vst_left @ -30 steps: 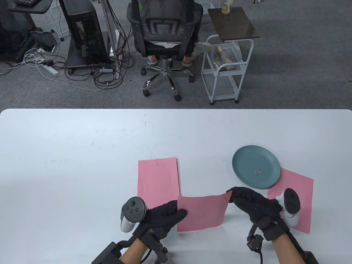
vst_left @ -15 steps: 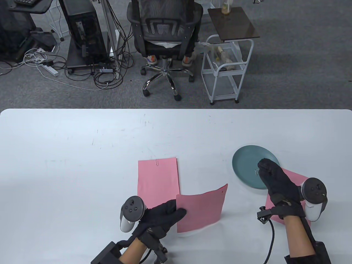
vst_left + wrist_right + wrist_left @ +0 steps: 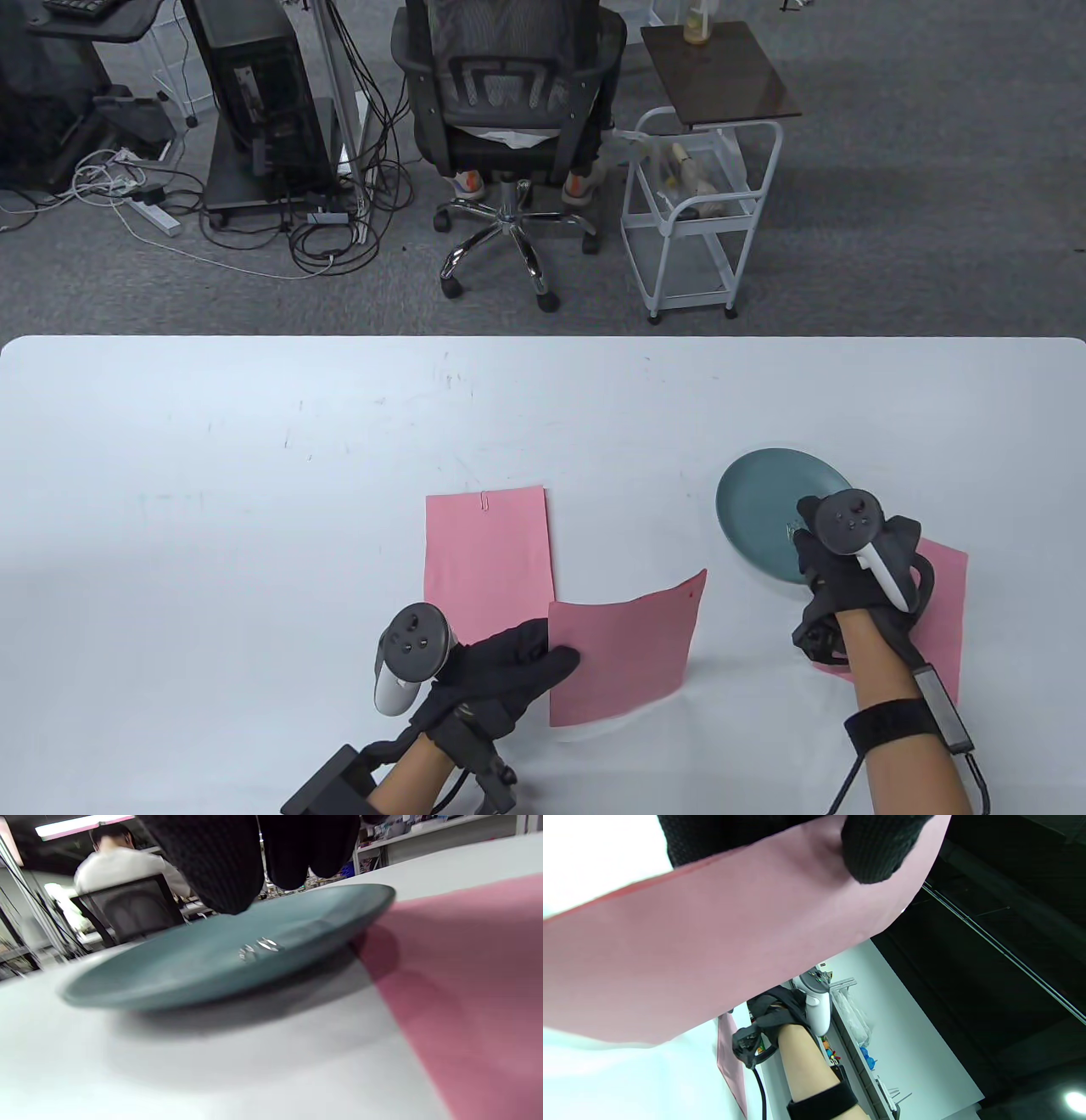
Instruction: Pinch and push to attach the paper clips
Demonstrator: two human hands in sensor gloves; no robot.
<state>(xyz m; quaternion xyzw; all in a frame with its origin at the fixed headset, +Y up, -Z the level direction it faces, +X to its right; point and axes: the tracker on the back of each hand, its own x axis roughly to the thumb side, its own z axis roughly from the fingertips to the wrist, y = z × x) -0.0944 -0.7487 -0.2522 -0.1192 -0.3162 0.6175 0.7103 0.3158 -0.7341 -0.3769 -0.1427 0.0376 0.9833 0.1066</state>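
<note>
Three pink sheets are on the white table (image 3: 254,441). The first, the upright sheet (image 3: 488,548), lies flat near the middle with a paper clip (image 3: 484,502) already on its top edge. The second, the held sheet (image 3: 624,649), is gripped at its left edge by my left hand (image 3: 501,671); the left wrist view shows my thumb (image 3: 878,846) on the upper face and the other fingers beneath, so the paper is pinched between them. Its free right end is raised off the table. The third, the far sheet (image 3: 942,611), lies flat at the right, its upper left corner tucked under the teal plate (image 3: 755,509).

My right hand (image 3: 836,569) is over the near right part of the plate, palm down, with the tracker (image 3: 857,531) on top. In the right wrist view my fingertips (image 3: 220,866) hang just above the plate, above the loose paper clips (image 3: 256,948) that lie in its centre. I cannot tell whether these fingers are spread or pressed together; no clip is visible between them.

A person sits in an office chair (image 3: 505,102) beyond the table, beside a white cart (image 3: 700,212).
</note>
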